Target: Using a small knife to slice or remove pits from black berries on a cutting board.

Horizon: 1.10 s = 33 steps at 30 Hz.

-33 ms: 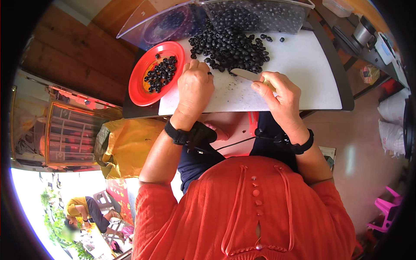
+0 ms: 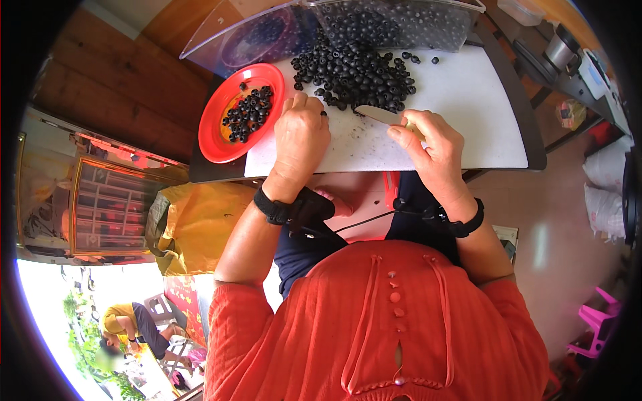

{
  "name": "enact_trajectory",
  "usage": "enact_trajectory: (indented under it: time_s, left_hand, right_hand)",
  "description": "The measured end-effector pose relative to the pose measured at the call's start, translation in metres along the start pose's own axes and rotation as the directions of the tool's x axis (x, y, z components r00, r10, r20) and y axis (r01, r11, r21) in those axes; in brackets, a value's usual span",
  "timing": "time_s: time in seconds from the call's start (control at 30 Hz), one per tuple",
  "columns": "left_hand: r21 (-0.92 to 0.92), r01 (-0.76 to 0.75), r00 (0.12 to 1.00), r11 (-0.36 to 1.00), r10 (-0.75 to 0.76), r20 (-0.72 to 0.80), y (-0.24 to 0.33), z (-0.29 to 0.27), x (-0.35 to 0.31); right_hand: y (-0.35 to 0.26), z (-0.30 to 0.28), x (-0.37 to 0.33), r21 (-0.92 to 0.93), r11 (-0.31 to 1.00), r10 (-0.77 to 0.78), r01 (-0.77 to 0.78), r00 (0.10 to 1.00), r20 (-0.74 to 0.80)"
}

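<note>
A small knife with a pale handle (image 2: 380,115) is in my right hand (image 2: 435,144), its blade pointing left toward the edge of a heap of small, round, black bead-like pieces (image 2: 361,73). My left hand (image 2: 302,130) is closed, knuckles up, between the heap and a red plate (image 2: 215,144). Its fingers curl under, so whatever they hold is hidden. On the plate lies a smaller group of the black pieces (image 2: 247,117); some show a hole or pale spot. Dark crumbs dot the white board (image 2: 481,113) below the knife.
Behind the heap, a clear plastic bin (image 2: 428,33) lies with its opening toward me, more black pieces inside. A yellow sack (image 2: 200,224) stands below the table's left side. At right are a metal mug (image 2: 563,50) and a pink stool (image 2: 598,321). Another person (image 2: 134,324) sits far left.
</note>
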<state>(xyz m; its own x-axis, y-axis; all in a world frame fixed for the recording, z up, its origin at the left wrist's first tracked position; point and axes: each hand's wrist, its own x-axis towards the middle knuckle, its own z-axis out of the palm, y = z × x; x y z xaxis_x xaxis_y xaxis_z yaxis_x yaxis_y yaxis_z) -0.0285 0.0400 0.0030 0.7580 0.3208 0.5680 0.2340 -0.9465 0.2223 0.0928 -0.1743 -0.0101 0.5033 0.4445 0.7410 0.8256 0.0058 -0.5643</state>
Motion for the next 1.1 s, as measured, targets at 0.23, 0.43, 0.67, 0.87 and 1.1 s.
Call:
enact_trajectory:
  time_s: [0.23,0.43,0.67,0.87,1.1]
  left_hand:
    - [-0.024,-0.081,0.996,0.996,0.081,0.039,0.0,-0.004,0.004]
    - [-0.055,-0.155,0.987,0.986,0.157,0.039,0.004,-0.006,-0.008]
    - [-0.006,-0.144,0.989,0.99,0.144,0.027,0.004,-0.007,-0.011]
    - [-0.556,0.072,0.997,0.828,-0.056,0.046,0.016,-0.016,-0.018]
    - [-0.85,0.527,0.827,0.013,-0.239,0.509,0.017,-0.028,-0.022]
  right_hand:
    - [-0.001,0.0,0.001,-0.041,0.998,-0.052,0.051,0.998,-0.019]
    - [-0.002,-0.001,0.0,-0.05,0.995,-0.085,0.084,0.996,-0.017]
    - [-0.005,-0.003,0.0,0.002,0.995,-0.103,0.103,0.994,0.033]
    - [-0.004,-0.009,-0.003,0.107,0.993,0.036,-0.049,0.993,0.112]
    - [-0.011,-0.013,0.006,0.072,0.997,0.02,-0.033,0.986,0.163]
